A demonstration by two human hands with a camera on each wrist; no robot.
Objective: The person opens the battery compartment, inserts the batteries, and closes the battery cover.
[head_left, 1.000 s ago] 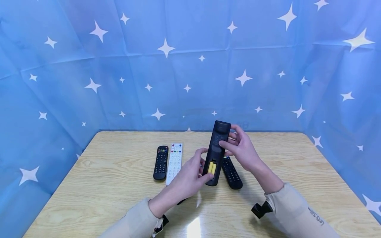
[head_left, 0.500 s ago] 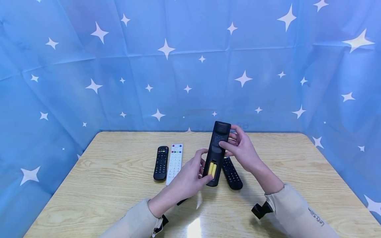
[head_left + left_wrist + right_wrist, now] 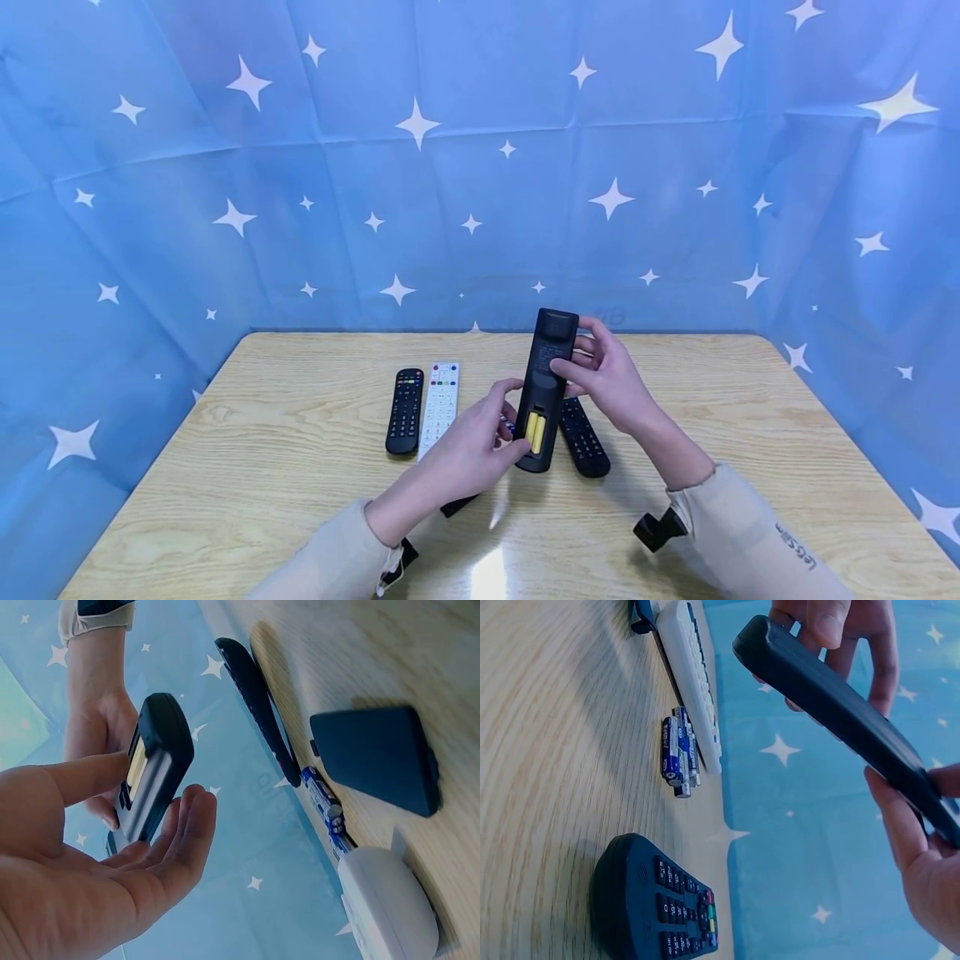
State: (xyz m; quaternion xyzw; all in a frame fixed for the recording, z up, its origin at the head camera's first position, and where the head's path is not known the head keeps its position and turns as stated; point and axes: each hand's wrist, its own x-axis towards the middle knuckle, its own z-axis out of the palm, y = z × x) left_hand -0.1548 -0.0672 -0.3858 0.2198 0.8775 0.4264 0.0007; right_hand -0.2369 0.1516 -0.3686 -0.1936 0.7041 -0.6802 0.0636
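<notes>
A black remote control [image 3: 553, 367] is held up off the table, its back facing me and its battery compartment uncovered. Two yellow batteries [image 3: 536, 432] lie side by side in that compartment. My right hand [image 3: 611, 379] grips the remote's upper right side, thumb on its back and fingers behind. My left hand [image 3: 471, 442] is loosely spread round the lower left side, its thumb tip [image 3: 112, 771] beside the compartment. A gap shows between the left fingers and the remote's edge. Under my left wrist lies a black battery cover [image 3: 375, 761] on the table.
A black remote [image 3: 406, 412] and a white remote [image 3: 441, 404] lie side by side at left. Another black remote [image 3: 584, 437] lies behind the held one. Several blue batteries [image 3: 679, 754] rest on the wooden table [image 3: 300, 500]. A starry blue curtain [image 3: 480, 167] stands behind.
My left hand has drawn slightly left, its thumb sliding off the yellow batteries, so more of them and of the battery cover shows. The right hand keeps its grip; the remote has barely shifted.
</notes>
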